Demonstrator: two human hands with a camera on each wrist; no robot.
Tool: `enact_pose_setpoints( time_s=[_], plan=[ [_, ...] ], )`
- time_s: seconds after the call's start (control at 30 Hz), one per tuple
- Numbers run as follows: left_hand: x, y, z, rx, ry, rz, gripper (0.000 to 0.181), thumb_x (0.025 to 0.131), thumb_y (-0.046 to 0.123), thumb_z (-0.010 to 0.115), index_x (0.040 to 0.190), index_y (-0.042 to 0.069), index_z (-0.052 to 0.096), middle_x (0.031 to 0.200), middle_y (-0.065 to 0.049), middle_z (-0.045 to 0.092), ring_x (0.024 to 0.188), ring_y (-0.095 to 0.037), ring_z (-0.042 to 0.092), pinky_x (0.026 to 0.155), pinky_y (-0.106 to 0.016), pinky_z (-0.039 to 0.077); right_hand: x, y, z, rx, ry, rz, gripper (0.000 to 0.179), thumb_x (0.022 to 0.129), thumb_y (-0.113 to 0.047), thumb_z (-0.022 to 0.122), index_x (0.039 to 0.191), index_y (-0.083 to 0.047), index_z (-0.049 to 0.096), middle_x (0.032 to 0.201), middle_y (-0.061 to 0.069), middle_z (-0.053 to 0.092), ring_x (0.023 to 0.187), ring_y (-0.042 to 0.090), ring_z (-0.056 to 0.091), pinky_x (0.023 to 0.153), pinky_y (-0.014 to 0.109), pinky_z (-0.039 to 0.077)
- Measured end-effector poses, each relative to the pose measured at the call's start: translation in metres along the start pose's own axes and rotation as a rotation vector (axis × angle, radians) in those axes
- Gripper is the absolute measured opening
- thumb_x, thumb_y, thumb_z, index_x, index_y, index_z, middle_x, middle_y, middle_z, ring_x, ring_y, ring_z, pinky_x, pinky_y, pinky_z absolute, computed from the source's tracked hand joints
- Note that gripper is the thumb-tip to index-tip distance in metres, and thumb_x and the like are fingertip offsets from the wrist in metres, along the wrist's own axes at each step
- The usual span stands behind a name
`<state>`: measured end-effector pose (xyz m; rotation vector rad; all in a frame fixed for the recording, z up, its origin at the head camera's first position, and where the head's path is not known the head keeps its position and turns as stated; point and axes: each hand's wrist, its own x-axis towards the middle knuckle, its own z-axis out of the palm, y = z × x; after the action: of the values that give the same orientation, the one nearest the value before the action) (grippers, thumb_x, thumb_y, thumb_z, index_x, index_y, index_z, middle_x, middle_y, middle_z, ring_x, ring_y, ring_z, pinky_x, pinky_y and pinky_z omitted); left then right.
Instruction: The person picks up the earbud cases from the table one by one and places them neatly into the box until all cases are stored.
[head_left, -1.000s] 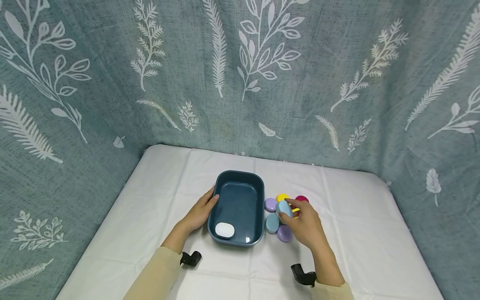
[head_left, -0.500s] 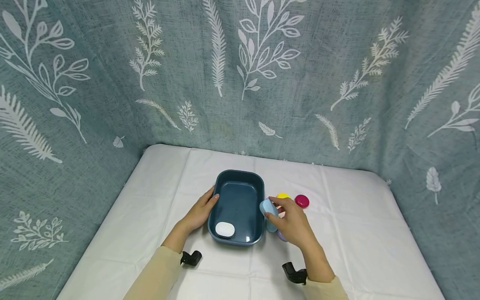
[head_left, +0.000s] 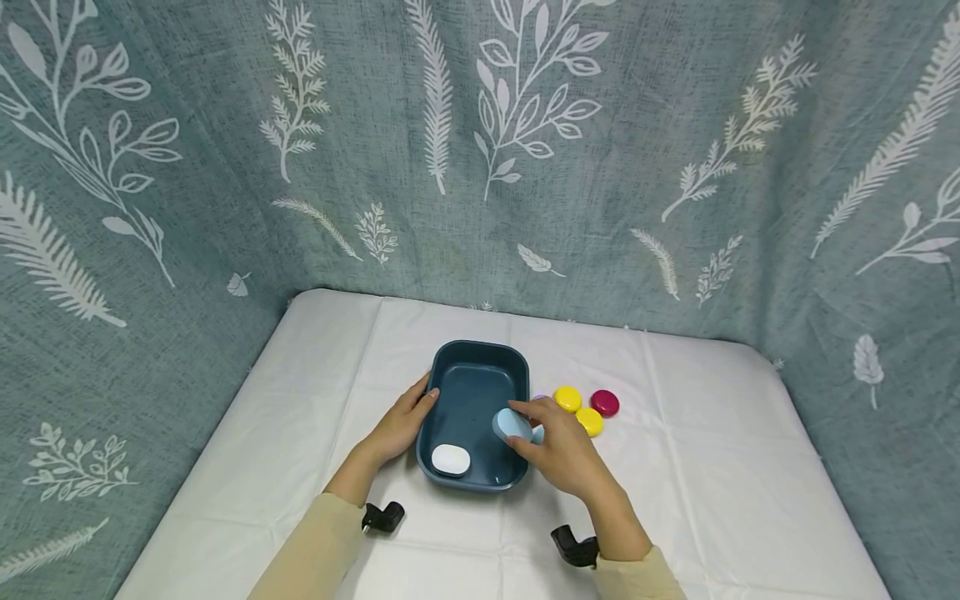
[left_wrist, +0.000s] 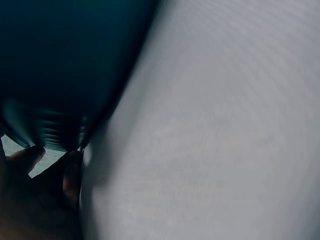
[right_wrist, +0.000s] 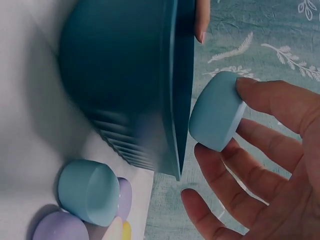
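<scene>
A deep teal rectangular tub [head_left: 480,352] with rounded corners stands on the white cloth. My left hand [head_left: 396,425] grips its left side, thumb over the rim. Inside, near the front left corner, lies a white oval block [head_left: 451,460]. Between thumb and fingers my right hand [head_left: 566,454] pinches a light blue rounded block [head_left: 512,423], held above the tub's right part. The right wrist view shows this same block [right_wrist: 215,112] tilted just beyond the rim. In the left wrist view only dark fingers against the tub's outer wall [left_wrist: 65,65] are visible.
Right of the tub lie two yellow discs [head_left: 567,399] and a crimson disc [head_left: 604,403]. Beside the tub, partly hidden by my right hand, are another light blue block [right_wrist: 87,192] and purple pieces [right_wrist: 61,230]. A leaf-patterned curtain [head_left: 450,167] surrounds the white-covered table.
My right hand has carried the light blue block leftward from the group of pieces, across the rim and over the tub. The left hand and the tub have stayed put.
</scene>
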<state>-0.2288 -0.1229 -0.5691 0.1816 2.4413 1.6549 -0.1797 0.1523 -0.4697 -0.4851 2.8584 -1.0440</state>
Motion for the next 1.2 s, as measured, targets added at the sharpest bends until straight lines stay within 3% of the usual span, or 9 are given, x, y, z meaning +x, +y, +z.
enact_pose_setpoints(
  time_s=[0.23,0.57,0.83,1.2],
  plan=[
    [0.000,-0.001,0.000,0.000,0.004,0.024,0.060,0.100,0.059,0.034,0.154,0.034,0.022,0.161,0.002,0.024,0.149,-0.024,0.019,0.120,-0.053,0.015,0.003,0.000,0.010,-0.058,-0.044,-0.051,0.048,0.083,-0.032,0.077,0.128,-0.023,0.064,0.112,-0.009,0.063,0.098,0.013,0.057,0.084,0.031,0.052],
    [0.001,-0.003,0.000,0.005,0.003,-0.002,0.059,0.099,0.060,0.033,0.153,0.038,0.021,0.160,0.007,0.023,0.150,-0.020,0.018,0.121,-0.051,0.016,0.008,0.003,0.023,-0.117,-0.117,-0.122,0.048,0.080,-0.029,0.080,0.125,-0.020,0.067,0.118,-0.005,0.064,0.105,0.013,0.061,0.091,0.034,0.053],
    [0.001,-0.002,0.000,0.016,0.010,0.000,0.059,0.099,0.060,0.034,0.153,0.038,0.021,0.160,0.006,0.023,0.150,-0.021,0.019,0.120,-0.052,0.016,0.013,0.006,0.031,-0.249,-0.159,-0.202,0.048,0.080,-0.030,0.080,0.124,-0.018,0.067,0.115,-0.006,0.066,0.106,0.012,0.061,0.091,0.033,0.053],
    [0.001,-0.003,0.000,0.022,0.015,-0.006,0.062,0.098,0.063,0.034,0.153,0.037,0.022,0.160,0.004,0.024,0.150,-0.024,0.019,0.120,-0.054,0.016,0.016,0.005,0.036,-0.336,-0.223,-0.201,0.041,0.079,-0.032,0.080,0.118,-0.020,0.071,0.110,-0.005,0.067,0.105,0.016,0.063,0.088,0.043,0.048]
  ],
)
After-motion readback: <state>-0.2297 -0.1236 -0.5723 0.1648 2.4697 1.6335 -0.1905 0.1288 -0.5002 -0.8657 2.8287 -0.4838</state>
